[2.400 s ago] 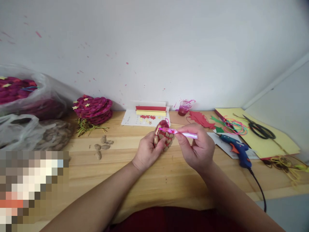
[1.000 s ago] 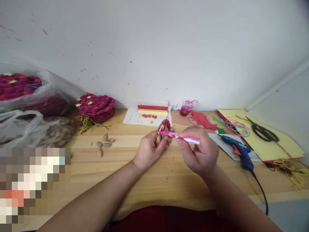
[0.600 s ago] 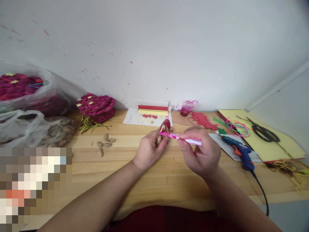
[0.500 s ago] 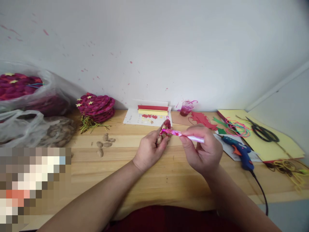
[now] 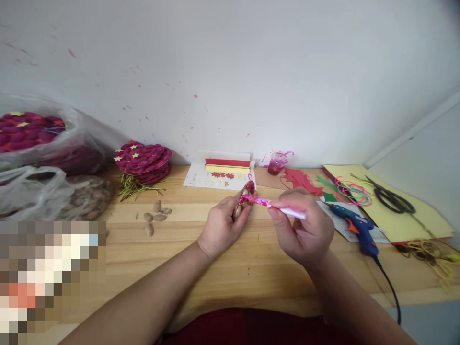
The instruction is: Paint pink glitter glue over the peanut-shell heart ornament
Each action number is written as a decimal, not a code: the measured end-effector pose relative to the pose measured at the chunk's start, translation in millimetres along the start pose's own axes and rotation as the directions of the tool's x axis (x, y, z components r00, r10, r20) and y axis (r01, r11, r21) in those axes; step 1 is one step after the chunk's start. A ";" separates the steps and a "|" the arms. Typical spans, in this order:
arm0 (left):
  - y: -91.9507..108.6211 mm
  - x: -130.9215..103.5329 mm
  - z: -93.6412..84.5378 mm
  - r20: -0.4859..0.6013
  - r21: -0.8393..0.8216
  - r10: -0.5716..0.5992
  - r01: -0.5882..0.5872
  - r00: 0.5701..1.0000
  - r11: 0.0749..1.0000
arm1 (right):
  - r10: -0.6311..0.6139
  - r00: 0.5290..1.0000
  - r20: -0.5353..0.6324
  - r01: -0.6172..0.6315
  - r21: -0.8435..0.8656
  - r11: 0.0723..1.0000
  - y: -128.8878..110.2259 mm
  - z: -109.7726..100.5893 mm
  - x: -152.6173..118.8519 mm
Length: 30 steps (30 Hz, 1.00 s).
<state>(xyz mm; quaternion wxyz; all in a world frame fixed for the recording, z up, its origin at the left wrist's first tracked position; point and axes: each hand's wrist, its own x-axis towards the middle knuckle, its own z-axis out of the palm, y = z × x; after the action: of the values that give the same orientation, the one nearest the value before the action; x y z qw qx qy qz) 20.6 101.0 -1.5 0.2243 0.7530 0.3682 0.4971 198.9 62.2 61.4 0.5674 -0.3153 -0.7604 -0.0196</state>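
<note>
My left hand (image 5: 223, 223) is closed around a peanut-shell ornament (image 5: 247, 189), partly coloured dark red and partly bare shell, with a small pink loop at its top. Between the thumb and fingers of my right hand (image 5: 304, 225) is a paintbrush (image 5: 283, 208) with a whitish handle, its front smeared with bright pink paint. The brush's tip meets the ornament's face, over the bare shells. My left fingers hide the lower part of the ornament. Behind it stands a clear cup of magenta paint (image 5: 276, 166), against the wall.
Left are a stack of magenta peanut-shell pieces with yellow stars (image 5: 143, 158), loose peanuts (image 5: 158, 217) and plastic bags (image 5: 79, 148). Right are red paper cutouts (image 5: 302, 181), a blue glue gun (image 5: 354, 223) with its cord, black scissors (image 5: 393, 199) and yellow paper (image 5: 420, 223).
The brush tip has shifted very slightly down and right on the ornament, along with my right hand. The view has tipped a little; both holds stay the same.
</note>
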 end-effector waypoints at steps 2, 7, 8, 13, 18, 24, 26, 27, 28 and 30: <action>0.6 0.1 -0.4 0.008 -0.002 0.003 -0.003 1.000 1.000 | -0.008 1.000 0.018 0.008 0.014 1.000 -1.8 -0.2 0.8; 0.6 0.2 -1.6 0.017 0.005 0.012 -0.013 1.000 1.000 | -0.040 0.997 0.061 0.040 0.002 0.999 -3.8 -0.3 2.2; 0.1 0.1 -1.5 0.018 0.011 0.017 -0.017 1.000 1.000 | -0.039 0.998 0.047 0.040 -0.012 0.999 -2.8 -0.9 2.0; -1.9 -0.5 -1.0 0.025 0.035 0.032 -0.033 0.999 0.999 | -0.031 0.999 0.015 0.031 -0.031 0.999 -2.0 -4.9 2.8; -2.6 -1.2 -1.9 0.048 0.059 0.033 -0.035 0.998 0.998 | -0.055 0.996 0.071 0.055 0.008 0.998 -6.9 -3.9 5.8; -3.5 -2.4 -1.4 0.056 0.089 0.038 -0.043 0.998 0.995 | 0.011 1.000 -0.008 -0.012 -0.029 1.000 0.6 -6.8 2.8; -3.7 -2.7 -1.4 0.057 0.090 0.038 -0.043 0.998 0.995 | 0.005 1.000 0.003 -0.005 -0.024 1.000 0.0 -7.2 3.1; -3.8 -2.8 -1.5 0.057 0.089 0.034 -0.039 0.998 0.995 | -0.009 1.000 0.018 0.009 -0.014 1.000 -1.2 -6.9 3.5; -3.9 -3.0 -1.6 0.056 0.088 0.030 -0.035 0.998 0.996 | -0.022 0.999 0.036 0.022 -0.004 1.000 -2.5 -6.5 4.0; -4.3 -3.3 -1.9 0.060 0.083 0.029 -0.033 0.998 0.996 | -0.038 0.998 0.054 0.037 0.016 0.999 -4.7 -5.3 4.8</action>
<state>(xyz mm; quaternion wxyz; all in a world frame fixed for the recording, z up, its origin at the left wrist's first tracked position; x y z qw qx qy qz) 16.6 101.0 -5.7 0.1952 0.7817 0.3703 0.4623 200.3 58.6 69.0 0.5485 -0.2970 -0.7815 -0.0161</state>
